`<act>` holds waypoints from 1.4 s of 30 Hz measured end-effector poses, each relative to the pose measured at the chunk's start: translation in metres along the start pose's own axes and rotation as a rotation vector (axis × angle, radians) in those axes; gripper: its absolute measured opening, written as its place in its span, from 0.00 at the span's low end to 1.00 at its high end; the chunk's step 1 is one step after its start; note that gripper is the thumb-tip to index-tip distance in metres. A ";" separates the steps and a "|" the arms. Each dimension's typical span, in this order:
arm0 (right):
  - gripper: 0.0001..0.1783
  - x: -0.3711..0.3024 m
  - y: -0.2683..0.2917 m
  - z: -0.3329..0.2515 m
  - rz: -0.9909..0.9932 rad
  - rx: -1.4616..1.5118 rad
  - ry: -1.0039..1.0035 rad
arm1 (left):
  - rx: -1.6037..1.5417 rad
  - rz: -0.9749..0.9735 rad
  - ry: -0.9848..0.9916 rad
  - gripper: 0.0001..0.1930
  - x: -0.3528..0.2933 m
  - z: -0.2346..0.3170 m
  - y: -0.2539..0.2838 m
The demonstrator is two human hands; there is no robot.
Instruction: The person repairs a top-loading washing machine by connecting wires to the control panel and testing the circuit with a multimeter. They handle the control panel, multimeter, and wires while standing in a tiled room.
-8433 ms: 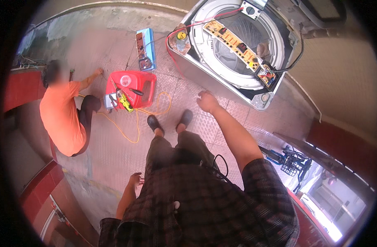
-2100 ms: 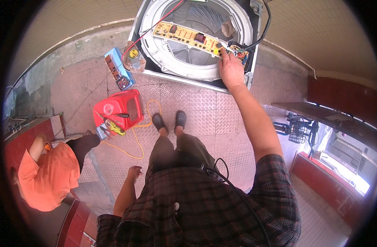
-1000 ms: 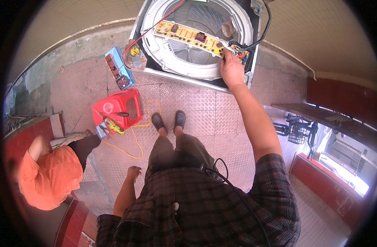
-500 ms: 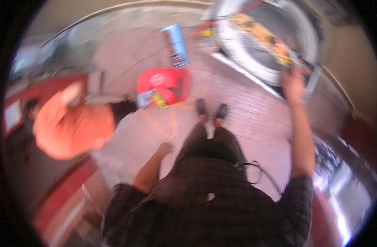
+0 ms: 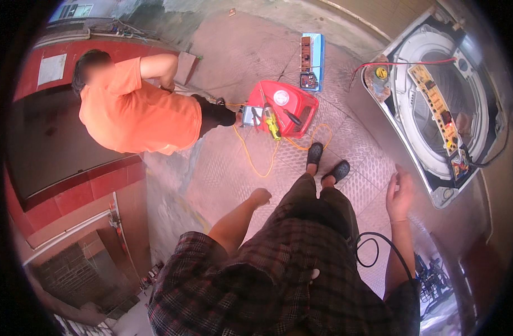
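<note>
Right hand (image 5: 400, 196) off circuit board (image 5: 435, 106) — tiled floor (image 5: 368, 185)

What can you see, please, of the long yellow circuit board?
The long yellow circuit board has dark components and pale edging. It lies slantwise across the opening of the round white washing-machine tub, multicoloured wires bunched at its near end. A red wire passes its far end; contact is unclear. The right hand is apart.

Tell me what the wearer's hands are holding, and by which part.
Nothing that shows: the left hand is curled with no object visible in it, and the right hand is open and empty near the washer.
</note>
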State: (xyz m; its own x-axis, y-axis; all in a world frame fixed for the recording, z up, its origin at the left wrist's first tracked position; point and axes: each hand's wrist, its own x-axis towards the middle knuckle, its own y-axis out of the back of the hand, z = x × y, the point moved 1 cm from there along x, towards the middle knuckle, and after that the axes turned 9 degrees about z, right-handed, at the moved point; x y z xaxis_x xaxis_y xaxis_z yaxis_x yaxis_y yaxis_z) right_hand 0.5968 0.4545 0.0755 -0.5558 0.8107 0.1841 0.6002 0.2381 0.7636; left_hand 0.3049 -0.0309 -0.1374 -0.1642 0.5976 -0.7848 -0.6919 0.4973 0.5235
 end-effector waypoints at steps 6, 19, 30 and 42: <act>0.16 -0.003 -0.028 -0.017 -0.148 0.065 -0.002 | -0.210 0.058 0.080 0.13 -0.014 -0.010 -0.012; 0.15 0.000 -0.053 -0.038 -0.209 0.159 -0.015 | 0.032 -0.057 0.030 0.14 -0.011 -0.006 -0.001; 0.14 -0.003 -0.057 -0.038 -0.230 0.161 -0.095 | 0.245 -0.044 -0.170 0.16 -0.015 -0.016 -0.003; 0.14 -0.015 -0.064 -0.038 -0.258 0.179 -0.151 | 0.263 0.037 -0.165 0.12 -0.007 -0.033 -0.015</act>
State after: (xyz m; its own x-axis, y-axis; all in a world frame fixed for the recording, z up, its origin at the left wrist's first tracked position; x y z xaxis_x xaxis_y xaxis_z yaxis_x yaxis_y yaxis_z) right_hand 0.5449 0.4072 0.0469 -0.6188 0.7785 -0.1047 0.5498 0.5245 0.6500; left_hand 0.2930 -0.0634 -0.1502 -0.0550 0.7017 -0.7104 -0.4782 0.6060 0.6356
